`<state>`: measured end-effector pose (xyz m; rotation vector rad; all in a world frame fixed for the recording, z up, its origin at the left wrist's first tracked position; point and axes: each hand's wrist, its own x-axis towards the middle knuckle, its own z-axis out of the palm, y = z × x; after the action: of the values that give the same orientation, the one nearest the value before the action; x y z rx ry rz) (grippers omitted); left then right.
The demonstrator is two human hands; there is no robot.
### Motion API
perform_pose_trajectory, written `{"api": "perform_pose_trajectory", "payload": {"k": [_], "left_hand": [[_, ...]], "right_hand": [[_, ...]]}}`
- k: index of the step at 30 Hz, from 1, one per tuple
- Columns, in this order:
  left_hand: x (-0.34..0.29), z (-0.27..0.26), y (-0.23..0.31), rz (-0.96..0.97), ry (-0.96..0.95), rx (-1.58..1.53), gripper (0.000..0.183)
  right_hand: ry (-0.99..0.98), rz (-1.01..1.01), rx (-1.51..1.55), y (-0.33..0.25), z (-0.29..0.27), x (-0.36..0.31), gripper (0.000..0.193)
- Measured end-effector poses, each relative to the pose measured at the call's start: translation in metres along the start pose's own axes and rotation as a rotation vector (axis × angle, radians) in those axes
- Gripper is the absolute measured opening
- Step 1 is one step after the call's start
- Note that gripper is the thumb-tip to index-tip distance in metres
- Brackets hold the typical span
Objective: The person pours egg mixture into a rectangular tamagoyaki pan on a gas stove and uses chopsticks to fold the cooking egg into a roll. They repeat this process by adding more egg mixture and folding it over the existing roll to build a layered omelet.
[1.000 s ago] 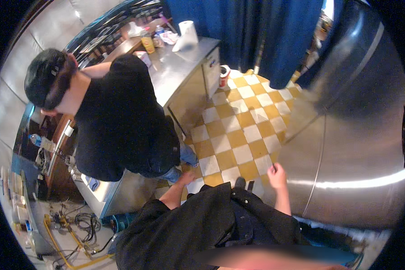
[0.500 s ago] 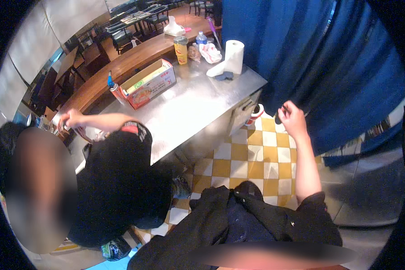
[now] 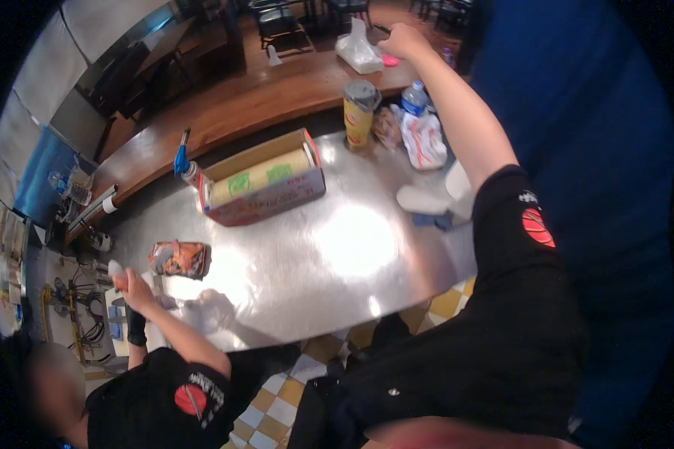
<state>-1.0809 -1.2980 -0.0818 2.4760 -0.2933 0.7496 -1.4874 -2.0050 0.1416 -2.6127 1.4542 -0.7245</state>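
My right hand (image 3: 406,42) reaches out over the wooden ledge (image 3: 225,120) at the far side. Its fingers are closed; a small dark tip pokes out from them, too small to name. Just below the hand lie a bright pink item (image 3: 389,60) and a white plastic bag (image 3: 359,49). Nowhere in view is my left hand. On the near left, a co-worker in a black shirt holds a pale, white-tipped object (image 3: 115,271) in one hand (image 3: 136,292) over the steel table (image 3: 292,277).
An open carton (image 3: 266,191) with a plastic-wrapped roll, a blue-headed torch (image 3: 181,159), a meat-like package (image 3: 180,258), a yellow cup (image 3: 358,120), a water bottle (image 3: 414,97) and a crumpled white bag (image 3: 424,142) stand on the table. A blue curtain (image 3: 614,187) hangs at right.
My right arm has swung from beside the curtain to above the wooden ledge. The view has shifted closer to the table. The co-worker's hand now holds a pale object over the table's near left.
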Motion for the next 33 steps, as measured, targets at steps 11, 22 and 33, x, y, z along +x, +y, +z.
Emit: {"api": "perform_pose_trajectory", "payload": {"k": [11,22,33], "left_hand": [[-0.049,-0.026,0.006,-0.260,0.054,0.255,0.034],[-0.042,-0.041,0.011,-0.311,0.058,0.298,0.033],[-0.015,-0.031,0.027,-0.274,0.032,0.252,0.032]], "right_hand": [[-0.171,0.205,0.199,0.022,0.161,0.193,0.051],[0.489,-0.100,0.461,-0.016,0.027,0.251,0.033],[-0.456,-0.047,0.328,0.050,0.084,0.240,0.050]]}}
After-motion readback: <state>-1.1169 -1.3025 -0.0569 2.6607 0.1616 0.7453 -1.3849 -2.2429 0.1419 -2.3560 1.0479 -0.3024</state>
